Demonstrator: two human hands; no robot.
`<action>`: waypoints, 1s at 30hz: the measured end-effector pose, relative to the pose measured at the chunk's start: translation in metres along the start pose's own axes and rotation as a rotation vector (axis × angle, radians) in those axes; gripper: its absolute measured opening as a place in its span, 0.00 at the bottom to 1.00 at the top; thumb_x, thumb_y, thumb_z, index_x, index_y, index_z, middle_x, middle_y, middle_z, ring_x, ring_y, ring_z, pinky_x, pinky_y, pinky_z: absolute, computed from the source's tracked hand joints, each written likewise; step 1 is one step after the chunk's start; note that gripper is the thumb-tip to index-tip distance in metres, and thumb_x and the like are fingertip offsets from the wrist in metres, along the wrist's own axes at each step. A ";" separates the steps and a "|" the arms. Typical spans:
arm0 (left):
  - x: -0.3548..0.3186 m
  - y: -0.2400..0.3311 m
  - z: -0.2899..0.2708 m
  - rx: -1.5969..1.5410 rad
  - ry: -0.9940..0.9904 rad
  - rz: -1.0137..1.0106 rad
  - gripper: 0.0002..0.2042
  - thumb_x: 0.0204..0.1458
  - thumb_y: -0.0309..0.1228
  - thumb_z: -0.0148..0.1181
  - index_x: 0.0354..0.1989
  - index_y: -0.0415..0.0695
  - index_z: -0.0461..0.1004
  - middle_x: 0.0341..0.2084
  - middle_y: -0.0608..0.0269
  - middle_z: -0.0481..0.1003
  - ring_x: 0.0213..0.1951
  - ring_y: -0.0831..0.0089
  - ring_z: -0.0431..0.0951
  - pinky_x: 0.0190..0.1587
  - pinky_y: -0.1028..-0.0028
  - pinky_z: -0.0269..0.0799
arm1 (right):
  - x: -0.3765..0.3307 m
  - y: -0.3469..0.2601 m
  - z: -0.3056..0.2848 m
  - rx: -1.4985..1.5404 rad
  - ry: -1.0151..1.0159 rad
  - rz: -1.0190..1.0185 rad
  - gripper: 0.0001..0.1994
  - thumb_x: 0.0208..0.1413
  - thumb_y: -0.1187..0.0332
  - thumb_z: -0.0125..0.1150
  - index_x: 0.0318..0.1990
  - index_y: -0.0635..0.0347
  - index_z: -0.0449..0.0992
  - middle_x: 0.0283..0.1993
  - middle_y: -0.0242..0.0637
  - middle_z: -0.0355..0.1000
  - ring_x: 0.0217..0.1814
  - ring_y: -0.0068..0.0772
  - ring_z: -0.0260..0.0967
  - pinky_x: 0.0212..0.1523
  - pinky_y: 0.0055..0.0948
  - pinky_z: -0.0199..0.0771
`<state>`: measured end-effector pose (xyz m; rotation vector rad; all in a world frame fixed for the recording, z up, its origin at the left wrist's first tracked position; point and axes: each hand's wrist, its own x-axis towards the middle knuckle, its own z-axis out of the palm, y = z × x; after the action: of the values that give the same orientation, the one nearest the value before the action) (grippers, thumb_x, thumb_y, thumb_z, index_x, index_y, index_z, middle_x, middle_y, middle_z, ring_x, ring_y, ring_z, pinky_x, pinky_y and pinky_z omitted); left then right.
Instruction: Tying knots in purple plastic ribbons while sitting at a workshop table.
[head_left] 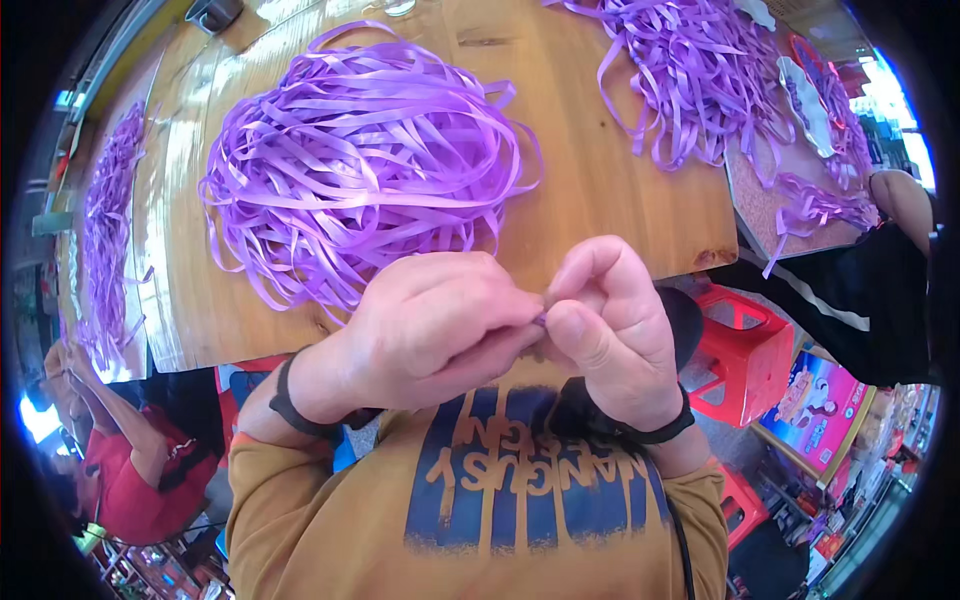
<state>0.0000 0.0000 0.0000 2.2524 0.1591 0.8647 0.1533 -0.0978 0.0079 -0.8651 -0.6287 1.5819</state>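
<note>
- I am pinching a small bit of purple ribbon (540, 320) between my 2 hands, close in front of my chest and just off the near edge of the wooden table (620, 215).
- My left hand (440, 335) is curling narrow, its fingertips closing on the ribbon end; my right hand (610, 335) is meeting it, thumb and forefinger pressing the same spot from the other side.
- To do this fiddly bit well, I judge I should be keeping both grips tight and close together, so the thin strip is not slipping or twisting, and working with fingertips rather than whole fingers.
- Only a tiny tip of the ribbon is showing between my fingers; the rest is hiding inside my hands, so I cannot tell its length or whether it is folding or knotting.
- What is showing is looking flat, narrow, glossy and violet, the same stuff as the heaps on the table.
- The big loose pile of ribbon (365, 165) is lying on the table just beyond my hands, tangled in wide loops, some strands hanging over the near edge.
- A 2nd pile (695, 75) is lying well apart at the far right, and a 3rd heap (105, 220) along the left.
- A red plastic stool (740, 350) is standing low at my right.
</note>
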 end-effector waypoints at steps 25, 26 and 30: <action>-0.012 0.010 0.008 -0.080 0.154 -0.104 0.11 0.38 0.20 0.64 0.31 0.40 0.71 0.18 0.61 0.71 0.18 0.69 0.72 0.20 0.74 0.65 | -0.006 0.010 -0.012 -0.346 -0.074 -0.224 0.07 0.54 0.71 0.57 0.36 0.64 0.67 0.28 0.31 0.66 0.28 0.18 0.63 0.28 0.18 0.63; -0.012 0.010 0.008 -0.077 0.150 -0.090 0.11 0.38 0.20 0.64 0.31 0.40 0.71 0.17 0.61 0.71 0.18 0.68 0.72 0.20 0.74 0.66 | -0.004 0.010 -0.014 -0.559 -0.127 -0.335 0.08 0.53 0.70 0.58 0.35 0.64 0.67 0.26 0.33 0.66 0.25 0.22 0.63 0.26 0.21 0.63; -0.013 0.011 0.007 -0.091 0.107 -0.098 0.11 0.37 0.20 0.64 0.31 0.39 0.71 0.18 0.60 0.72 0.19 0.67 0.73 0.20 0.73 0.67 | 0.000 0.010 -0.016 -0.787 -0.165 -0.544 0.08 0.53 0.69 0.57 0.33 0.64 0.67 0.24 0.37 0.64 0.22 0.33 0.62 0.23 0.27 0.61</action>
<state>-0.0073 -0.0165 -0.0039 2.0965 0.2722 0.9219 0.1607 -0.1004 -0.0090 -1.0084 -1.5206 0.8955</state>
